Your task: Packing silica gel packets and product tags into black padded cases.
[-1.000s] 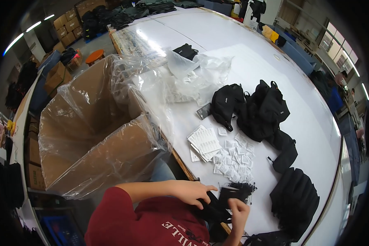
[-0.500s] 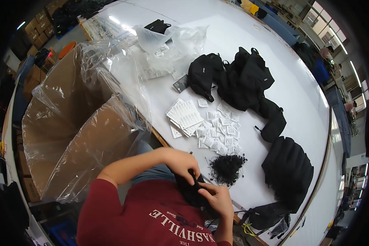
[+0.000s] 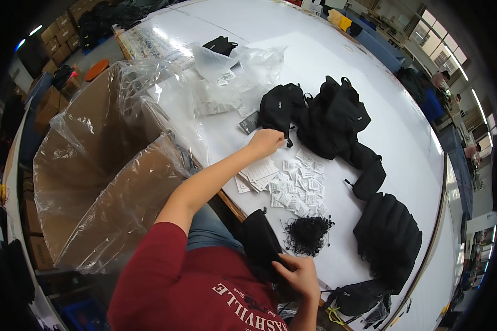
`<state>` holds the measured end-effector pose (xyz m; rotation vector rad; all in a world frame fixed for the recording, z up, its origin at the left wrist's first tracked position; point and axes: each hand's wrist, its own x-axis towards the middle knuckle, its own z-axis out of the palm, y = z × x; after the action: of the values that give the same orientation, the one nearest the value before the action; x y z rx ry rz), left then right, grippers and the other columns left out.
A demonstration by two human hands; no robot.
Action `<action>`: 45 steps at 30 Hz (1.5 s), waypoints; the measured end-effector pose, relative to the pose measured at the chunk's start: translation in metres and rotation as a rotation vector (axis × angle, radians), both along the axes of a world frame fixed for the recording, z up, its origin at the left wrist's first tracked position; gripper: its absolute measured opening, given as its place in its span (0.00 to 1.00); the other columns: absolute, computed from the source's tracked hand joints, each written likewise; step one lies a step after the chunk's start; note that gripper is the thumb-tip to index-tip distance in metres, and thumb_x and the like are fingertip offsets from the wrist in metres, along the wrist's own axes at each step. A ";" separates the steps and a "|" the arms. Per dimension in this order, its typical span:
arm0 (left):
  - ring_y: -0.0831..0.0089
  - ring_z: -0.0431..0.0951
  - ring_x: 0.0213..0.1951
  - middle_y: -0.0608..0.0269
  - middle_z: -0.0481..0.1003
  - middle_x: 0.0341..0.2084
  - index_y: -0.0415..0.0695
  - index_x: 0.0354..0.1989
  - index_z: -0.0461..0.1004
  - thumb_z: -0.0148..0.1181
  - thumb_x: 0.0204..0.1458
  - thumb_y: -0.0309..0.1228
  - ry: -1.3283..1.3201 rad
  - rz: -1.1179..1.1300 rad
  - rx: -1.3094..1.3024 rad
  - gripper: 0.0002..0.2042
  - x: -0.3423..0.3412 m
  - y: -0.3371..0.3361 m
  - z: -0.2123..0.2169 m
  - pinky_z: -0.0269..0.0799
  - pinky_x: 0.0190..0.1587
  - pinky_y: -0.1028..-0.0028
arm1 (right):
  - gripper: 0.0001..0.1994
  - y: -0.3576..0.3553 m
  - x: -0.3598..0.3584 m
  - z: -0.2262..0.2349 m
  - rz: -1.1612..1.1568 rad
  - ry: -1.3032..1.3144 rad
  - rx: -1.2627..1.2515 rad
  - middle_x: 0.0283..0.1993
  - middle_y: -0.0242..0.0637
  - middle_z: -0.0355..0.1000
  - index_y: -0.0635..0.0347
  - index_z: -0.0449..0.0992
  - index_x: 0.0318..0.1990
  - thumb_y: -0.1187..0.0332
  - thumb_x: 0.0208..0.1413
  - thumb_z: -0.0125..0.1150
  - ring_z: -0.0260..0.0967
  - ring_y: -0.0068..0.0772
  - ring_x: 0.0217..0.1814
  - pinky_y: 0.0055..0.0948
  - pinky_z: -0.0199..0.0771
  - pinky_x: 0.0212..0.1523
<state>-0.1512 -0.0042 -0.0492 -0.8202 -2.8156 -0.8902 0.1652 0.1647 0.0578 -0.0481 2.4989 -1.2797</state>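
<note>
My left hand [image 3: 267, 143] reaches across the table to the stack of white printed cards [image 3: 258, 172], close to a black pouch bag [image 3: 281, 107]. Its fingers are pinched together; what is between them, if anything, is too small to make out. Near the table's front edge, my right hand [image 3: 300, 275] grips the rim of a black fabric bag [image 3: 258, 237] held against my body. Small white printed packets [image 3: 298, 187] lie in a loose pile beside the cards. A tangle of black strings [image 3: 307, 235] lies just beyond my right hand.
Several black bags [image 3: 337, 118] form a row along the right side of the table. A carton lined with clear plastic [image 3: 102, 165] stands at my left. Farther back are a translucent plastic bag [image 3: 243, 77] and a dark card [image 3: 249, 122]. People sit at the far right.
My left hand has left the black bag and stretched forward to the cards and packets. My right hand stays on the bag, which now shows more of its length.
</note>
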 end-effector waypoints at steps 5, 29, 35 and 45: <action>0.76 0.77 0.30 0.62 0.77 0.24 0.39 0.34 0.74 0.63 0.50 0.30 -0.268 -0.270 0.755 0.08 0.076 0.016 0.093 0.70 0.35 0.77 | 0.12 0.028 -0.028 0.014 -0.031 0.411 0.153 0.19 0.44 0.70 0.60 0.80 0.37 0.66 0.45 0.67 0.66 0.32 0.16 0.28 0.64 0.21; 0.73 0.71 0.48 0.62 0.69 0.44 0.40 0.57 0.58 0.65 0.49 0.27 -0.793 -0.026 1.538 0.28 0.165 0.005 0.078 0.68 0.50 0.75 | 0.14 0.001 -0.080 0.067 -0.123 0.857 0.462 0.10 0.32 0.55 0.52 0.82 0.39 0.72 0.41 0.68 0.53 0.28 0.13 0.28 0.52 0.18; 0.75 0.76 0.45 0.62 0.76 0.41 0.40 0.47 0.71 0.63 0.50 0.25 -1.163 -0.179 1.688 0.16 0.174 0.012 0.061 0.71 0.50 0.74 | 0.18 -0.017 -0.086 0.047 -0.177 0.871 0.362 0.12 0.30 0.60 0.51 0.79 0.46 0.69 0.44 0.68 0.58 0.28 0.14 0.28 0.58 0.19; 0.68 0.73 0.50 0.61 0.73 0.46 0.40 0.53 0.68 0.64 0.47 0.29 -1.249 -0.124 1.599 0.23 0.179 0.003 0.063 0.66 0.55 0.68 | 0.21 -0.019 -0.082 0.043 -0.104 0.737 0.407 0.11 0.35 0.59 0.45 0.77 0.50 0.69 0.45 0.66 0.59 0.32 0.13 0.31 0.59 0.19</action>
<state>0.0279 -0.0011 0.0140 -0.0440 -1.1569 -3.5582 0.0828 0.1457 0.1012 -0.3540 3.3840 -0.8512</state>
